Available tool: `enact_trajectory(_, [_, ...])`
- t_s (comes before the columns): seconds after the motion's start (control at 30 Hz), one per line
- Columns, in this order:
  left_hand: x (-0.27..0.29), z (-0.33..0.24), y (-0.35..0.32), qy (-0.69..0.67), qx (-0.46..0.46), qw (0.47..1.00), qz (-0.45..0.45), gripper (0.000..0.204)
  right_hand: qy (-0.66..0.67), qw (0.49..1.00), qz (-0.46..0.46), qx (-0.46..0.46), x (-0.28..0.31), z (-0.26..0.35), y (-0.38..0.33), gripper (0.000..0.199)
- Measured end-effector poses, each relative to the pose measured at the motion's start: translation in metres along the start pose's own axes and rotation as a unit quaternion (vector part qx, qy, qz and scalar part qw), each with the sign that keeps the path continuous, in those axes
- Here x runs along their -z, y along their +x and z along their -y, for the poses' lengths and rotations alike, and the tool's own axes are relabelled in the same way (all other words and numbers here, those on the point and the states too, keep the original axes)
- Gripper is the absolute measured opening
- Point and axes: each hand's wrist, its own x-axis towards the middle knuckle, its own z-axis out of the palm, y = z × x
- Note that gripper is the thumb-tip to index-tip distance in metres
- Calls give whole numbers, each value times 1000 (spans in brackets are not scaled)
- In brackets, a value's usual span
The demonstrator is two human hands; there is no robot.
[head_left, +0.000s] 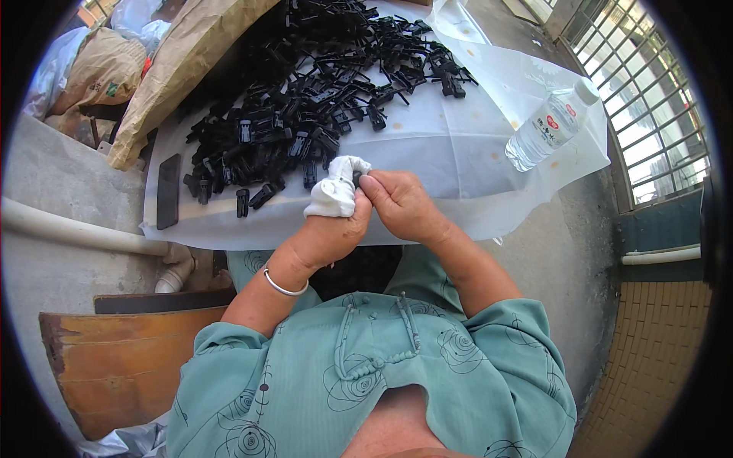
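Note:
Both of my hands meet in front of me at the table's near edge. My left hand (pixel 342 220) has a white cloth or glove (pixel 330 198) over its fingers, while its thumb is bare. Closed between the two hands is a small black plastic part (pixel 356 178), mostly hidden by fingers and cloth. My right hand (pixel 403 204) is bare and pinches the part with thumb and curled fingers. Just beyond lies a large heap of similar black plastic parts (pixel 305 111), with a few loose ones nearest my left hand.
A white plastic sheet (pixel 450 183) covers the table. A dark phone (pixel 168 191) lies at its left edge, and a clear water bottle (pixel 551 126) leans at the right. Brown paper (pixel 179 69) borders the heap. A white pipe (pixel 84 227) and brown board (pixel 137 359) are at left.

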Motion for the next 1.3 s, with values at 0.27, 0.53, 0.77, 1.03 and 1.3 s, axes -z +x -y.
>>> enact_trajectory(0.27, [16, 5, 5, -118, 56, 991, 19, 24, 140, 990, 8, -4, 0, 9, 3, 25])
enact_trajectory(0.53, [17, 4, 9, 29, -45, 998, -10, 23, 44, 998, 33, 2, -1, 10, 15, 24])
enact_trajectory(0.77, [20, 13, 3, -1, -1, 999, -36, 21, 73, 997, -13, 8, -20, 0, 21, 23])
enact_trajectory(1.03, [76, 32, 39, 353, -76, 923, -131, 51, -303, 938, -143, 85, 37, -24, 110, 17])
enact_trajectory(1.3, [72, 37, 21, 235, -7, 964, -128, 40, -487, 873, 28, -4, 34, -47, 179, 26])
